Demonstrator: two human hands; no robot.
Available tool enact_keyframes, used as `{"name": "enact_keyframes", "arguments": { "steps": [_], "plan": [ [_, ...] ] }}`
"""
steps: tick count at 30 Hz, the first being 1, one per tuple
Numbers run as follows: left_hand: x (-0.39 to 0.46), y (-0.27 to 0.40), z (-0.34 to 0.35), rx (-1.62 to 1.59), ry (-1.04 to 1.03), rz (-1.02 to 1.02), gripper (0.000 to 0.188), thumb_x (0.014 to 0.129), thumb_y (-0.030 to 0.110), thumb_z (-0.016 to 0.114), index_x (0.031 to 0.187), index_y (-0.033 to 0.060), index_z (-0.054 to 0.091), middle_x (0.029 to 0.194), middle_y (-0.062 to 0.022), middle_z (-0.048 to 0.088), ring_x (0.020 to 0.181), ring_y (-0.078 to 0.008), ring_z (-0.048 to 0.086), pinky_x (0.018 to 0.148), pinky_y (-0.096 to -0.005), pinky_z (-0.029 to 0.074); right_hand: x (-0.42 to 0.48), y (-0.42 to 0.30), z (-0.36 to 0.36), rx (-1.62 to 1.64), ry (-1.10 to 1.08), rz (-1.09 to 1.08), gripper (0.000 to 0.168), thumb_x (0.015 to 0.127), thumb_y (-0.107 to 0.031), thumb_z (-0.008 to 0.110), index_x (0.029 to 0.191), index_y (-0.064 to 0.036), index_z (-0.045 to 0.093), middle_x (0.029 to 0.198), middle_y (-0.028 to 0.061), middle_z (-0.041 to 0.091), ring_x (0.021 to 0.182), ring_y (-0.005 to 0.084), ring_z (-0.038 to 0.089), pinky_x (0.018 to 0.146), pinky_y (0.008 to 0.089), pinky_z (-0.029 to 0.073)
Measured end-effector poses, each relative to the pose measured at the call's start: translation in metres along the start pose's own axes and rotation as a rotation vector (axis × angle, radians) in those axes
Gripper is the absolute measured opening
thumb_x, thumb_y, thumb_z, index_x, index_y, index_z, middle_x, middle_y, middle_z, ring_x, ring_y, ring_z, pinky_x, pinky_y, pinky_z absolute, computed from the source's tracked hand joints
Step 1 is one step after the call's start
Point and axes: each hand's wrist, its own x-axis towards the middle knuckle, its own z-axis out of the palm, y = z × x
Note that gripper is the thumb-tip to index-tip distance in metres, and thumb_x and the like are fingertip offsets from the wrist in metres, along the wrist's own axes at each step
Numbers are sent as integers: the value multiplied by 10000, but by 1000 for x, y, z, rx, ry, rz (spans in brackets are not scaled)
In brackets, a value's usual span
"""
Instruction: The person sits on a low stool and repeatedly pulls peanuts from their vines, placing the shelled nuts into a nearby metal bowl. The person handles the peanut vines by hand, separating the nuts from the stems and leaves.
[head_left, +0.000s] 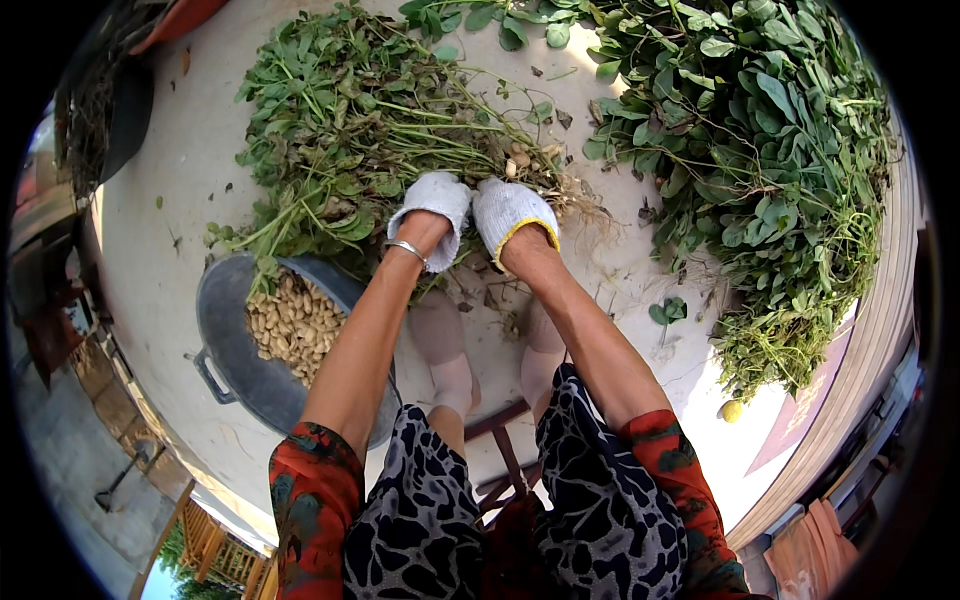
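My left hand (433, 201), in a white knit glove, rests against the lower stems of the peanut plants (337, 135). Beside it, nearly touching, my right hand (512, 214) wears a similar glove with a yellow cuff edge and is at the root end. My fingers are hidden beneath the gloves' backs, so their grip does not show. Pale peanut pods (517, 161) hang among the roots (581, 199) just beyond my right hand. A dark basin (232, 330) partly filled with picked peanuts (296, 322) stands left of my legs, partly behind my left forearm.
A large heap of leafy plants (765, 142) lies at the right. Fallen leaves (667, 311) dot the pale floor (187, 187). Near the right edge is a small yellow round object (730, 410). A dark container (127, 120) stands at the far left.
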Motion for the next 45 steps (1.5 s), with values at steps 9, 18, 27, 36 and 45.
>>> {"name": "enact_keyframes", "arguments": {
  "steps": [9,18,27,36,45],
  "plan": [
    [-20,16,-32,-1004,-257,-456,160,901,234,630,896,74,615,658,27,551,526,-66,485,453,-253,446,-22,-6,-49,867,-192,300,329,913,-274,503,1099,-49,655,962,202,681,897,406,642,825,472,509],
    [-52,49,-33,-122,174,-76,321,907,326,556,893,13,626,823,-219,658,801,-395,646,711,-451,484,-29,3,-18,378,161,-10,266,896,-252,464,1002,-61,616,978,199,655,889,419,622,777,517,489],
    [-59,68,-31,-464,331,-183,268,886,250,567,968,-2,606,831,-243,654,803,-423,629,734,-450,491,-30,-9,-38,777,84,210,259,903,-203,444,929,-34,638,818,152,652,645,282,629,590,396,503],
    [-89,56,-43,-1753,488,-495,158,952,179,581,1064,67,572,802,-33,551,541,-97,420,495,-246,370,-71,3,-52,522,360,19,310,909,-242,504,1113,-67,658,1156,129,651,1022,306,629,901,391,497],
    [-111,56,-53,-2373,225,-293,167,953,95,532,1106,45,575,1054,-107,636,882,-211,621,711,-332,505,-26,18,-56,65,246,207,270,884,-296,540,966,-78,677,987,175,651,955,361,624,817,460,506]
  ]
}}
